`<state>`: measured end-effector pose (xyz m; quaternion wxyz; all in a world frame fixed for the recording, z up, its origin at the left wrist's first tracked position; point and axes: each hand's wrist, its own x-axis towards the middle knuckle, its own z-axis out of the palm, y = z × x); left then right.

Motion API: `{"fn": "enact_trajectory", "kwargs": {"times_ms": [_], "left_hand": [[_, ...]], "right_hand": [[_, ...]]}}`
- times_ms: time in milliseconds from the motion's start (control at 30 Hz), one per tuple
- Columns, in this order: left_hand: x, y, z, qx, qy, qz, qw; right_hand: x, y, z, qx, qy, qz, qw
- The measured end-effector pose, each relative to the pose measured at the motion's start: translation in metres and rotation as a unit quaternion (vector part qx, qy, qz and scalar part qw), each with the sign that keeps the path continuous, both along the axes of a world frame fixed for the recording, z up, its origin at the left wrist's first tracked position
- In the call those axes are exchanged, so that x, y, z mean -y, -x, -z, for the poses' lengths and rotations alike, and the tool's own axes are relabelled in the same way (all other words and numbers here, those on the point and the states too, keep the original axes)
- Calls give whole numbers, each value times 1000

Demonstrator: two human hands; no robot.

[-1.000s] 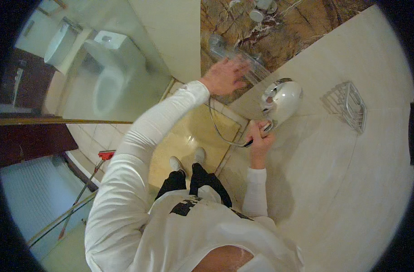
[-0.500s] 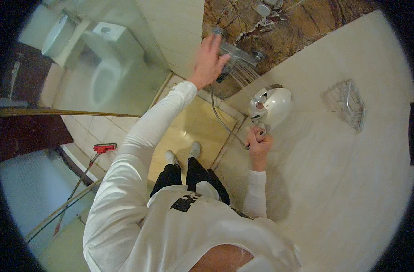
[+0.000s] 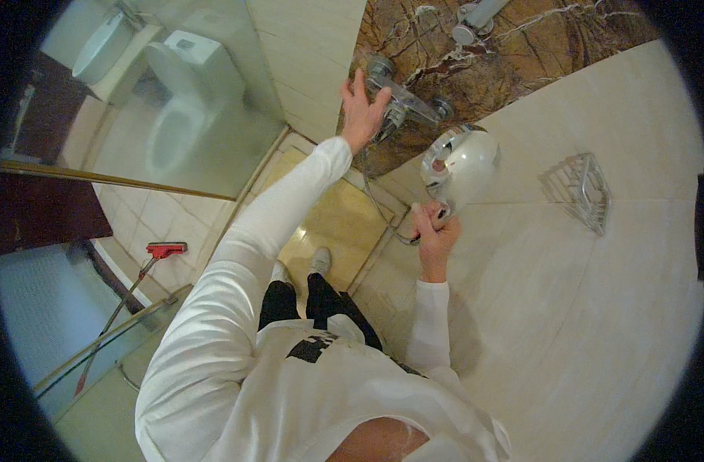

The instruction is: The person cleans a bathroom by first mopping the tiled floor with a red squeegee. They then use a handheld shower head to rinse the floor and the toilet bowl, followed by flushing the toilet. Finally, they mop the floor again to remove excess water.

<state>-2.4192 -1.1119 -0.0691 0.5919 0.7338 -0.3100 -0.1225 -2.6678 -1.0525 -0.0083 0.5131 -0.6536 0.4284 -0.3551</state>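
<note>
My right hand (image 3: 437,245) is wrapped round the handle of a white and chrome shower head (image 3: 475,163), whose face tilts toward the marble wall. A grey hose (image 3: 373,199) curves from near the tap to the handle's lower end. At the left end of the chrome mixer tap (image 3: 415,106), my left hand (image 3: 361,117) is open, its fingers spread and holding nothing. Whether its thumb side touches the tap I cannot tell. No spray shows between the shower head and the tap.
A wire soap rack (image 3: 587,192) is fixed to the pale right wall. Brown marble (image 3: 521,69) backs the tap. On the left, a glass partition (image 3: 263,92) stands before a toilet (image 3: 179,127) and a basin (image 3: 102,50). A red-headed floor brush (image 3: 167,249) leans beyond the glass.
Water jets that ran from the shower head toward the tap are gone. My left hand has shifted slightly down off the tap's end, and my view has turned a little.
</note>
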Motion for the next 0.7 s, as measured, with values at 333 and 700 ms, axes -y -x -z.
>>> {"fn": "enact_trajectory", "kwargs": {"times_ms": [333, 700], "left_hand": [[7, 11, 33, -101, -5, 109, 989], [-21, 26, 30, -178, 52, 127, 974]], "right_hand": [[-2, 15, -14, 58, -57, 74, 994], [-9, 21, 9, 32, -36, 44, 998]]}}
